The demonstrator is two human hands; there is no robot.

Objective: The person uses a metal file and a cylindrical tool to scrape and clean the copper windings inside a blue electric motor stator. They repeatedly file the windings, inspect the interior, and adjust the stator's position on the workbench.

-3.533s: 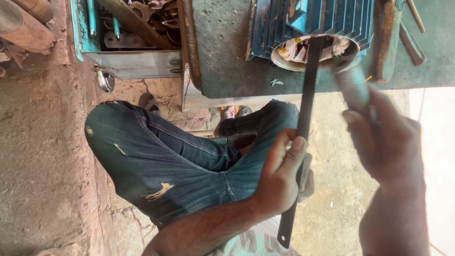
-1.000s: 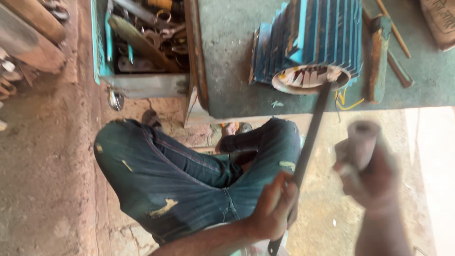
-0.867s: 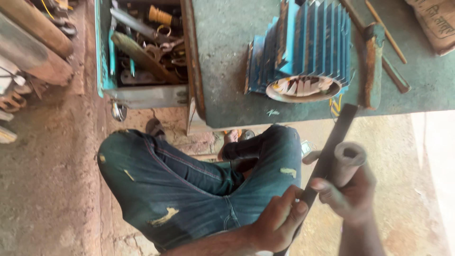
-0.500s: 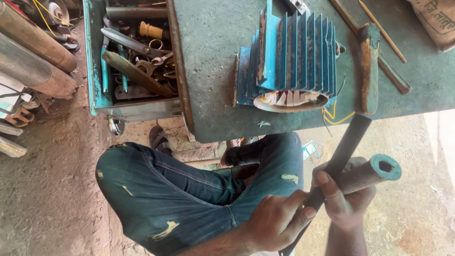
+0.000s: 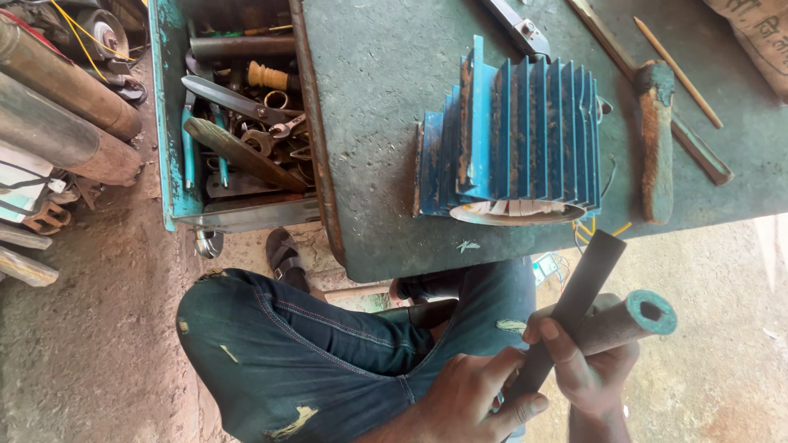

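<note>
1. Blue finned motor housing [image 5: 513,139] lies on its side on the green bench [image 5: 386,123], open end toward the person, near the bench edge and within reach.
2. Left hand [image 5: 472,398] closes around the lower end of a dark flat bar [image 5: 570,308]; fingers curl and press together on it, thumb along the bar. The bar slants up toward the housing but stops short of it, not touching.
3. Right hand [image 5: 587,373] grips a thick tube [image 5: 628,321] with a green-painted hollow end; fingers wrap over both tube and bar, apparently to keep the two together. Tube end points right, clear of the bench.
4. Rusty hammer [image 5: 655,139] rests on the bench, just right of the housing.
5. Open drawer [image 5: 238,123] at the bench's left holds shears and loose tools.
6. Person sits low, jeans-clad knee [image 5: 312,344] below the bench edge.
</note>
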